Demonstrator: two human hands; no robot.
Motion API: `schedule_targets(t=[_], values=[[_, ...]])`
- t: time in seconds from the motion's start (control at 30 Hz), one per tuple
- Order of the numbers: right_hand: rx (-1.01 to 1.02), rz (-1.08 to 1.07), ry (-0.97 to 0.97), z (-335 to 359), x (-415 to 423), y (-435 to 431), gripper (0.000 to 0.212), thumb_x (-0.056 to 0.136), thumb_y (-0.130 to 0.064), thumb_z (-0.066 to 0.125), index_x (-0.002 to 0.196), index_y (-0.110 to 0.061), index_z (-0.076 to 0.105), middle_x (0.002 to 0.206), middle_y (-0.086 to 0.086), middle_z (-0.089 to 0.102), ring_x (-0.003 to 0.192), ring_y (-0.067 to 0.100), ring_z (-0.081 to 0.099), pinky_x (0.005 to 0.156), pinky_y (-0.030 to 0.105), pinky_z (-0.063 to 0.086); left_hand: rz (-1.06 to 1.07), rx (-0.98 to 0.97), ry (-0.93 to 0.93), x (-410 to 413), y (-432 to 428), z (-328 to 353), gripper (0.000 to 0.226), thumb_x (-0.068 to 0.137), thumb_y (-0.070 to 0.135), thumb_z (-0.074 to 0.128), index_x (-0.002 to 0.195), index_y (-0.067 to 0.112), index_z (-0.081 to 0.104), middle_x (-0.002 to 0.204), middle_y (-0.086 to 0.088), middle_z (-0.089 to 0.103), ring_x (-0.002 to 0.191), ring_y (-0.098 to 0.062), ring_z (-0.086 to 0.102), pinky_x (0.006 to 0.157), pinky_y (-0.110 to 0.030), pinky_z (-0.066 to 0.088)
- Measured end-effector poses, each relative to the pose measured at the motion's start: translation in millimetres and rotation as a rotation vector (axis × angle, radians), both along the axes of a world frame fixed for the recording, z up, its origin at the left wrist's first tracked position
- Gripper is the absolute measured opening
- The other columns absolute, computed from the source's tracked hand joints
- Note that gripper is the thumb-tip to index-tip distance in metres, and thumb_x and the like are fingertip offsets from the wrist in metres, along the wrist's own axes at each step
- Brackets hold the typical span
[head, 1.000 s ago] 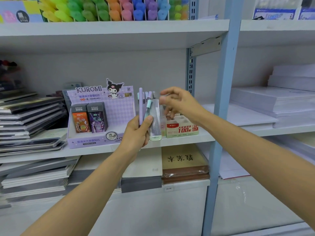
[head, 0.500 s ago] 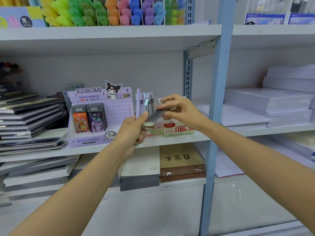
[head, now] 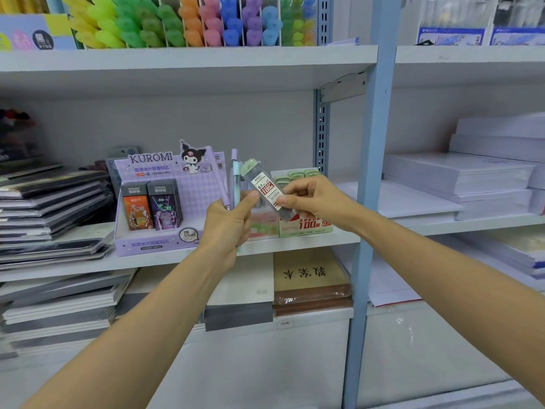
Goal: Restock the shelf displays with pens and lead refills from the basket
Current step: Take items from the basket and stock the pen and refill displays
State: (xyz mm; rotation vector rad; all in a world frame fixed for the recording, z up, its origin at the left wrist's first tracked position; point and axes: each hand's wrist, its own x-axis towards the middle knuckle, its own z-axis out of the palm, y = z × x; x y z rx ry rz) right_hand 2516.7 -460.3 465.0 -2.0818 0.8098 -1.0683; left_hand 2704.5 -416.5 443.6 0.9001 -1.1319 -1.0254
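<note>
My left hand (head: 228,224) grips a few pastel pens (head: 234,175), upright, in front of the middle shelf. Its thumb also touches a clear lead refill case (head: 263,184) with a green cap and a 0.7 label. My right hand (head: 312,199) pinches the lower end of that case, which tilts up to the left. Behind the hands a green display box (head: 305,227) marked 100 holds more green-capped refill cases (head: 298,174). A purple Kuromi display box (head: 165,202) with lead refill packs stands to the left. The basket is out of view.
Stacks of dark notebooks (head: 50,208) fill the left of the shelf. A blue upright post (head: 373,172) stands right of the hands. White paper reams (head: 472,178) lie beyond it. Coloured highlighters (head: 191,22) line the top shelf. Brown notebooks (head: 311,278) lie below.
My right hand came to the refill case in my left hand and took its lower end. The case turned from upright to tilted, label facing me.
</note>
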Motion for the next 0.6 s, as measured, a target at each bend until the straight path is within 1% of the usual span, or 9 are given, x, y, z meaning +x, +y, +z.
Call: schedule_targets(t=[0.07,0.13,0.23,0.3,0.37,0.4,0.5,0.53,0.6], values=[[0.007,0.042,0.039,3,2,2,0.014,0.088,-0.026,0.068,0.095,-0.017,0.075,0.079,0.01,0.066,0.058,0.005,0.05,0.05,0.014,0.04,0.052,-0.004,-0.033,-2,1,0,0.021,0.09,0.026,0.065,0.103,0.009,0.064,0.044,0.005,0.033,0.035,-0.008,0.018,0.032,-0.016,0.021],[0.021,0.081,0.072,7,4,4,0.013,0.089,-0.024,0.067,0.097,-0.015,0.073,0.09,0.018,0.068,0.066,0.011,0.057,0.058,0.017,0.047,0.072,-0.02,-0.057,-5,4,1,0.024,0.09,0.026,0.066,0.102,0.005,0.063,0.046,0.005,0.035,0.034,-0.006,0.021,0.031,-0.016,0.023],[0.008,0.072,0.063,9,9,6,0.022,0.094,-0.029,0.061,0.106,-0.012,0.067,0.094,0.013,0.07,0.074,0.023,0.065,0.071,0.031,0.055,0.049,-0.082,-0.119,-9,9,5,0.018,0.091,0.02,0.065,0.096,0.003,0.061,0.039,0.009,0.043,0.026,-0.003,0.035,0.03,-0.012,0.031],[-0.024,-0.005,-0.037,11,14,5,0.025,0.094,-0.026,0.06,0.113,-0.01,0.063,0.096,0.011,0.072,0.08,0.025,0.067,0.076,0.037,0.055,0.023,-0.123,-0.196,-12,12,6,0.016,0.092,0.016,0.063,0.097,0.0,0.061,0.035,0.013,0.046,0.027,0.0,0.043,0.032,-0.008,0.032],[-0.058,-0.047,-0.115,17,15,3,0.023,0.094,-0.018,0.06,0.115,-0.006,0.061,0.095,0.009,0.072,0.082,0.018,0.068,0.077,0.033,0.056,0.01,-0.135,-0.245,-12,12,7,0.018,0.093,0.018,0.063,0.099,0.002,0.062,0.037,0.015,0.046,0.029,0.0,0.042,0.034,-0.008,0.032],[-0.074,-0.068,-0.136,21,13,1,0.022,0.095,-0.016,0.059,0.114,-0.005,0.06,0.095,0.007,0.073,0.083,0.016,0.068,0.076,0.03,0.057,0.011,-0.126,-0.245,-11,11,7,0.019,0.093,0.023,0.062,0.099,0.005,0.062,0.04,0.014,0.044,0.03,-0.001,0.037,0.034,-0.009,0.03],[-0.113,-0.239,-0.25,33,-1,-6,0.016,0.097,-0.015,0.054,0.111,-0.007,0.054,0.093,0.006,0.072,0.085,0.016,0.07,0.071,0.024,0.055,-0.024,-0.045,-0.176,-3,6,8,0.024,0.097,0.035,0.053,0.1,0.012,0.057,0.05,0.01,0.034,0.036,-0.004,0.025,0.032,-0.015,0.022],[-0.134,-0.306,-0.28,36,-6,-11,0.014,0.097,-0.014,0.054,0.109,-0.007,0.052,0.094,0.008,0.072,0.086,0.017,0.069,0.07,0.024,0.055,-0.043,-0.014,-0.158,0,5,9,0.024,0.099,0.035,0.048,0.101,0.013,0.056,0.052,0.009,0.034,0.037,-0.005,0.024,0.031,-0.016,0.021],[-0.177,-0.387,-0.256,36,-11,-19,0.012,0.097,-0.012,0.053,0.107,-0.008,0.05,0.097,0.011,0.071,0.088,0.017,0.069,0.07,0.023,0.055,-0.063,0.018,-0.151,4,3,7,0.021,0.101,0.03,0.042,0.099,0.014,0.056,0.056,0.006,0.035,0.038,-0.006,0.024,0.031,-0.017,0.02]])
